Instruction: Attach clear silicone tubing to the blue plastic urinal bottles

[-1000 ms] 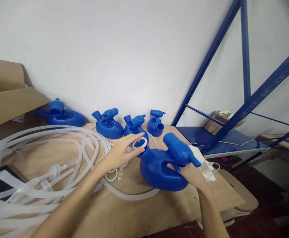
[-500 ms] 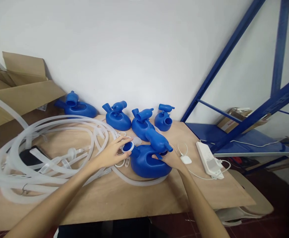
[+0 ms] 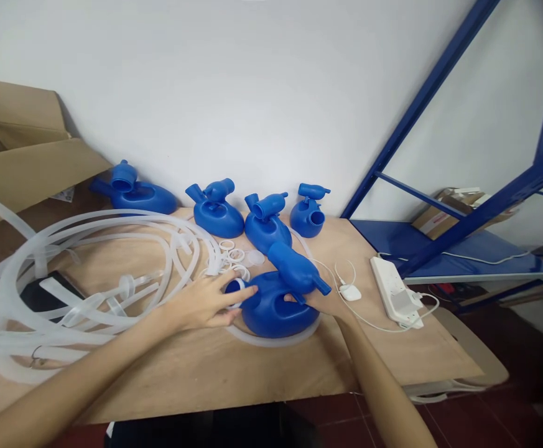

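Note:
A blue plastic urinal bottle rests on the wooden table in front of me. My right hand is closed around its handle, with fingertips showing in the handle opening. A blue adapter-like piece with a narrow spout hangs over the bottle's top. At the bottle's open neck is a white ring. My left hand grips the ring at the neck, index finger stretched along the neck and thumb underneath. Several loose white rings and a clear disc lie just behind the neck.
More blue urinal bottles stand along the wall. Coiled clear tubing covers the table's left, beside a cardboard box. To the right are a power strip with cables, a white adapter and a blue metal rack.
My left hand has shifted around the neck, its index finger now reaching over it. The bottle has tilted slightly and the view has moved a little. My right hand keeps its hold.

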A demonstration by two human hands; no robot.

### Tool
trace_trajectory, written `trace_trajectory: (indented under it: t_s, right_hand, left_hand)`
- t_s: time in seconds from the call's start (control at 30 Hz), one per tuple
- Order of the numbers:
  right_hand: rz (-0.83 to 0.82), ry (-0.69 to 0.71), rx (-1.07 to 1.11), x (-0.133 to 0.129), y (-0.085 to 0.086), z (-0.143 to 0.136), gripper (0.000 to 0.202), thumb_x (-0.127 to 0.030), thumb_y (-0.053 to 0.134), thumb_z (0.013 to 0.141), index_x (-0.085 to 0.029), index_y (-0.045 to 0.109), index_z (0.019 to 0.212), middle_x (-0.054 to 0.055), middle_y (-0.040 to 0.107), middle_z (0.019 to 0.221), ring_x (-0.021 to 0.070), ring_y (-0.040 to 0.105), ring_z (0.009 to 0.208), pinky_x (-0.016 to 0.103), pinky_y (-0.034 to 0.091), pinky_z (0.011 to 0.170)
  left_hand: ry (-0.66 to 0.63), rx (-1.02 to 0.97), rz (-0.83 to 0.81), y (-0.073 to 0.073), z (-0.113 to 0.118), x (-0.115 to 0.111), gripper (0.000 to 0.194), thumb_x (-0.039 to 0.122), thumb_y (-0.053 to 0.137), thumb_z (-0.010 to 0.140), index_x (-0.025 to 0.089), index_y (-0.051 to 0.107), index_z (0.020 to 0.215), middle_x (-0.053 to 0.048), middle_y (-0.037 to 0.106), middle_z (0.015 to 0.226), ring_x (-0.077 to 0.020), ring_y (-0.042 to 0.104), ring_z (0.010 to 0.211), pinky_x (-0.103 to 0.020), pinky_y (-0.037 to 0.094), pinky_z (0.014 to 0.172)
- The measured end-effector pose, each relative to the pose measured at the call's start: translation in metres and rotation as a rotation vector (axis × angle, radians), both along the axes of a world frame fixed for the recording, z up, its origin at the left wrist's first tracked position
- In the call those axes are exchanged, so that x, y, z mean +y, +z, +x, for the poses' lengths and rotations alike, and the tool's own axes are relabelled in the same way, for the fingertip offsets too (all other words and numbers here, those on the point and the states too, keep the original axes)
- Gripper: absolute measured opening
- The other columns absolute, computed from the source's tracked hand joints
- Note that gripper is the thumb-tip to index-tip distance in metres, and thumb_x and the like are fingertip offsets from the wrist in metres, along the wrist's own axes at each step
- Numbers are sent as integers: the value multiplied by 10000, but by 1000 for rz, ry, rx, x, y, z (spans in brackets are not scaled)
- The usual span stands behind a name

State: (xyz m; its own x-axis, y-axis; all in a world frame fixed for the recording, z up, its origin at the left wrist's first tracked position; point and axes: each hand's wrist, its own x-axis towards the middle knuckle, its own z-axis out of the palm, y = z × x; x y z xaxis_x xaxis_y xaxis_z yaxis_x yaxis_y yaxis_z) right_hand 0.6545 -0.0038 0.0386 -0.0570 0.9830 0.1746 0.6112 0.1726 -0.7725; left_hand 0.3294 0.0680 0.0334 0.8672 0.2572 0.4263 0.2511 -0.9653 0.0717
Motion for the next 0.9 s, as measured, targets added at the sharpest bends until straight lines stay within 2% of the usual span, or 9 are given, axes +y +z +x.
trace_trajectory:
  t_s: [0.1, 0.23, 0.37, 0.43, 0.5, 0.6, 0.7, 0.77, 0.9]
  right_hand:
    - [8, 54, -27, -2, -1, 5, 343, -553, 814, 748, -272, 618, 732, 23, 718, 769, 255, 677, 755, 411, 612, 728]
    - [64, 72, -46, -5, -9, 9, 354, -527, 796, 787, -267, 578, 686, 17, 706, 758, 221, 651, 701, 393, 614, 719]
    - [108, 94, -5, -9, -13, 10, 339, -512, 765, 821, -265, 594, 664, 35, 714, 734, 239, 684, 743, 398, 632, 757]
    - [91, 114, 35, -10, -11, 9, 336, -539, 748, 829, -268, 618, 679, 28, 682, 672, 246, 691, 741, 399, 635, 753]
    - [76, 103, 75, -10, -9, 7, 354, -600, 757, 800, -268, 648, 742, 28, 674, 674, 253, 688, 743, 406, 634, 751]
    - [85, 45, 107, -10, -7, 3, 456, -676, 799, 715, -263, 664, 851, 32, 685, 730, 263, 683, 774, 420, 630, 792]
    - [102, 17, 104, -10, -5, 0, 481, -683, 793, 698, -261, 656, 881, 38, 686, 748, 266, 683, 787, 423, 626, 814]
    - [120, 5, 101, -10, -3, -1, 452, -656, 783, 693, -257, 643, 852, 54, 701, 784, 270, 688, 791, 429, 627, 816]
    - [109, -21, 91, -10, -1, -4, 344, -532, 798, 667, -252, 616, 753, 68, 725, 809, 292, 714, 820, 436, 629, 818]
  left_hand:
    - [-299, 28, 64, 1, 16, 17, 338, 416, 669, 911, 361, 722, 1240, -120, 731, 1278, -333, 747, 1109, -428, 652, 835]
    - [-733, 161, -132, 29, 50, 32, 190, 298, 763, 832, 402, 756, 990, -20, 797, 1173, -305, 728, 1202, -452, 634, 997]
    - [-945, 292, -261, 57, 78, 34, 206, 224, 691, 879, 425, 734, 859, 51, 811, 1075, -222, 765, 1094, -399, 623, 1039]
    - [-1042, 283, -171, 58, 86, 35, 189, 227, 689, 870, 397, 716, 792, 52, 813, 1008, -212, 778, 1036, -354, 653, 946]
    - [-1087, 244, -43, 50, 90, 39, 142, 260, 702, 850, 368, 703, 756, 38, 810, 959, -217, 786, 991, -326, 666, 847]
    - [-1103, 108, 195, 28, 87, 46, 98, 314, 683, 840, 341, 705, 748, 11, 801, 907, -223, 787, 926, -313, 660, 751]
    - [-1008, -242, 397, 4, 76, 42, 190, 367, 583, 866, 292, 726, 768, -62, 794, 913, -257, 773, 888, -347, 659, 723]
    - [-818, -422, 377, -9, 66, 30, 283, 357, 495, 888, 230, 742, 839, -133, 786, 962, -293, 758, 914, -387, 660, 723]
    - [-389, -551, 99, -28, 53, -9, 332, 289, 460, 918, 151, 709, 1090, -171, 761, 1055, -312, 721, 1019, -438, 657, 809]
